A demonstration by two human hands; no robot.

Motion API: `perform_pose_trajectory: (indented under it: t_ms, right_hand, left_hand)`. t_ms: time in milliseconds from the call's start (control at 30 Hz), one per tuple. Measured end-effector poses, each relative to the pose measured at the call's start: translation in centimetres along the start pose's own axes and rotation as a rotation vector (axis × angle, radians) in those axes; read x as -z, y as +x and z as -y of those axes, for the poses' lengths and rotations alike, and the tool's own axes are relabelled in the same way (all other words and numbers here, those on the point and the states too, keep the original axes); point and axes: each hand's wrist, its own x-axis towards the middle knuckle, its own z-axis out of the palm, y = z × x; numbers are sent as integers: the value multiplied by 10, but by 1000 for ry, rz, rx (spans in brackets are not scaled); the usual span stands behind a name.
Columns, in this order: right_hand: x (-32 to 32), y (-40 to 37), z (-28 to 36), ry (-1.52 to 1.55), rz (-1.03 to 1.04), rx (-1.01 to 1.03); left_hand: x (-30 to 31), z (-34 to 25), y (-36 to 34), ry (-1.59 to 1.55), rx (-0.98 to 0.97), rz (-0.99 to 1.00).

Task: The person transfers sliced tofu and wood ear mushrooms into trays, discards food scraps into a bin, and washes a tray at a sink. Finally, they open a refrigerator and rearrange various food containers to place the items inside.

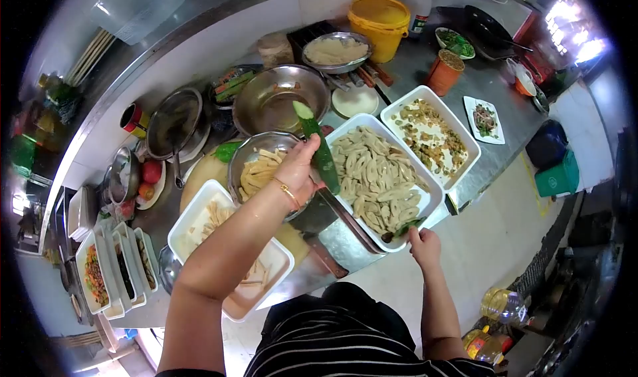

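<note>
My left hand (298, 171), with a gold bracelet on the wrist, is raised above the counter and grips a long green cucumber (321, 147) that has a cut pale end pointing up. My right hand (424, 245) is lower, at the near corner of a white tub (435, 194) of pale sliced strips. Its fingers are closed on a thin green strip (404, 229) that lies over the tub's rim. A cleaver (318, 216) rests on the wooden cutting board (203, 172) below my left hand.
On the steel counter (345, 244) stand a metal bowl of strips (259, 167), an empty steel bowl (279, 98), a second white tub (432, 134), a near white tub (226, 257), a yellow bucket (380, 19), pans and small dishes. The floor lies to the right.
</note>
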Motion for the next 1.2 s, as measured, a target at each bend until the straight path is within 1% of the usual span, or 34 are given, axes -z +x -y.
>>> perform_pose_trajectory:
  t_ms: [33,67,100,167,200,233,267,300,333,367,400,433,467,500,567,600,633,700,733,767,833,867,967,1000,1033,1067,1100,1133,1167,1200]
  right_hand:
    - [4,1,-4,-134,-54,63]
    - [7,3,-6,-268,-104,130]
    - [7,3,-4,-59,-119,127]
    - [7,1,2,357,-144,121]
    - [8,-3,21,599,-106,181]
    - [11,-10,41,747,-26,219]
    - [7,-8,48,723,29,274]
    - [11,-16,74,661,26,367]
    - [5,-15,82,653,65,410]
    - [-1,-13,90,539,13,462]
    - [-3,-9,94,488,37,500]
    - [-4,-6,97,436,60,538]
    - [-4,-10,102,796,224,297]
    - [-14,-2,93,841,125,320]
    - [-10,-7,91,1114,76,62]
    - [-9,-3,80,1125,70,28]
    - [-8,0,70,1153,55,-67]
    - [-3,-1,67,1181,10,-104]
    - [2,-3,67,1210,18,-194]
    - [-1,0,60,1225,19,-212]
    - [1,-3,67,1221,43,-207]
    - [0,-6,72,1222,67,-151]
    - [-9,-7,89,1268,14,-179]
    - [-11,-4,84,1223,57,-106]
    - [-19,1,84,1065,-17,-48]
    - [-18,-9,96,953,44,0]
    - [-27,-15,100,744,60,187]
    - [-28,-21,103,608,147,364]
    - [-29,-27,107,483,218,556]
    - [-29,-33,112,386,276,745]
  left_hand:
    - [-8,1,-3,35,-25,-38]
    - [4,14,13,56,-18,74]
    - [-10,18,6,14,-17,81]
    - [-20,37,12,62,36,100]
    - [-27,44,12,77,81,123]
    - [-30,56,15,113,88,149]
    - [-39,64,12,171,81,114]
    - [-47,72,9,229,73,76]
    - [-52,83,9,260,77,112]
    - [-53,94,12,290,83,146]
    - [-53,105,16,248,43,284]
    - [-51,115,18,267,75,351]
    - [-54,113,14,247,100,317]
    - [-57,110,10,226,124,283]
    - [-50,110,21,-31,242,311]
    - [-47,111,25,-161,297,322]
    - [-45,113,27,-218,289,317]
    - [-47,112,26,-340,263,306]
    - [-48,111,25,-324,230,362]
    - [-49,111,24,-215,199,378]
    - [-51,111,17,7,135,389]
    - [-52,108,10,-59,158,445]
    - [-53,105,4,-116,65,353]
    - [-48,108,7,-79,32,325]
    - [-40,109,9,-43,-5,298]
    - [-40,104,-1,57,-15,288]
    - [-42,99,-17,159,-23,277]
    - [-40,101,-27,91,-70,338]
    - [-32,115,-29,249,-210,216]
    - [-28,109,-41,204,-217,142]
